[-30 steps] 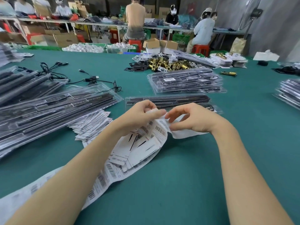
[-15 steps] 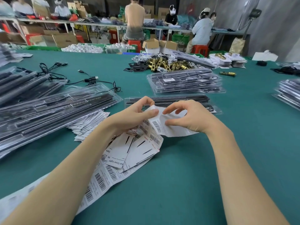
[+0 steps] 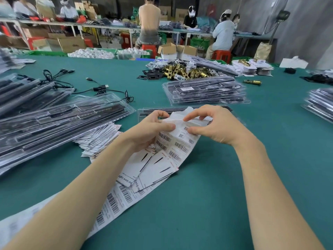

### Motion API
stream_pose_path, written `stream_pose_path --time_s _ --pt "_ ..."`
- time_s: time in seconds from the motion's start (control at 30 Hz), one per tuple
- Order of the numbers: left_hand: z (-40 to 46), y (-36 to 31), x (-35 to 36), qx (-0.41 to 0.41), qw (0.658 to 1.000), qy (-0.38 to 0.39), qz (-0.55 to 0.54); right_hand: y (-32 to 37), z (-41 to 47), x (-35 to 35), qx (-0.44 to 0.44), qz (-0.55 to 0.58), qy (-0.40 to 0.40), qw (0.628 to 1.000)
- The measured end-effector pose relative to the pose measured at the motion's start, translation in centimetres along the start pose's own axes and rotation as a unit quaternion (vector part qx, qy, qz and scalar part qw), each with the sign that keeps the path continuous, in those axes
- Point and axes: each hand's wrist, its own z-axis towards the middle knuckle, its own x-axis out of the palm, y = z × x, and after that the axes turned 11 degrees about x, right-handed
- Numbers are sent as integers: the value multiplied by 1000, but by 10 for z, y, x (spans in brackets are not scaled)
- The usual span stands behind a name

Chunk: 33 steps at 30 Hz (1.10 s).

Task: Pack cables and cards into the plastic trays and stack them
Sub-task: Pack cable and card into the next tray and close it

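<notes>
1. We see both hands meeting over the green desk [image 3: 207, 204], working at one long barcode label sheet [image 3: 180, 147].
2. The left hand [image 3: 153, 129] grips the sheet's upper left part, thumb pressed flat on top and fingers curled underneath.
3. The right hand [image 3: 214, 127] pinches the sheet's upper edge between thumb and forefinger, where a thin translucent layer lifts away from the paper; the other fingers are curled above it.
4. The sheet runs from the hands down towards the lower left, passing under the left forearm and lying on the desk there.
5. A few printed cards [image 3: 153, 170] sit on the sheet just below the left hand, overlapping one another.
6. A larger fan of cards [image 3: 100, 139] lies on the desk to the left, partly tucked under the near tray stack.
7. Directly beyond the hands lies one plastic tray [image 3: 149, 111] holding dark bars, mostly hidden by the fingers.
8. A pile of filled trays [image 3: 59, 121] spreads across the left side; another stack [image 3: 205, 92] stands farther back, right of centre, and a third [image 3: 320, 105] at the right edge.
9. Loose black cables [image 3: 100, 87] trail on the desk behind the left pile.
10. Brass parts [image 3: 185, 71] are heaped at the far side, with people seated at another table beyond.
</notes>
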Motion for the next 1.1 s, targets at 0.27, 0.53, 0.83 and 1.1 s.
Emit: stream_pose_path --time_s 0.27,0.53,0.83,1.1 --pt "2 3 5 -9 1000 25 -4 -2 3 19 -35 7 -71 997" --pt "2 3 9 15 1000 -3 5 -2 4 6 -6 7 -25 1000" --pt "1 1 13 14 999 -13 33 3 6 16 -68 10 -89 994" --pt "0 0 11 3 1000 -3 19 7 6 19 -21 43 -86 995"
